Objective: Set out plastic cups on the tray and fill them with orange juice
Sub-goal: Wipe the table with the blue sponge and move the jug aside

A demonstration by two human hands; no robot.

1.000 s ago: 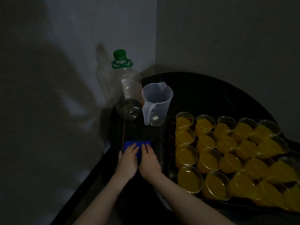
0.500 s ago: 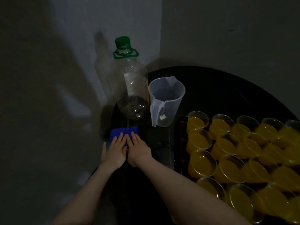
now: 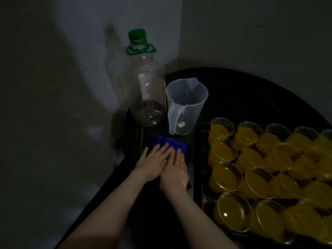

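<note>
While both flat hands — left hand [image 3: 152, 163], right hand [image 3: 175, 169] — slide the folded blue cloth [image 3: 168, 143] toward the black table's [image 3: 251, 94] left edge, the clear plastic cups of orange juice [image 3: 228, 177] stand filled — wiping up.

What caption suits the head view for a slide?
Both flat hands, left hand and right hand, press a blue folded cloth beside filled clear plastic cups of orange juice.

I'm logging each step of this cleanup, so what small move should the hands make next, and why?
Probably slide the blue cloth a little further across the dark table. Both hands, left and right, press flat on it, the cups already hold juice, and the jug looks empty.
</note>
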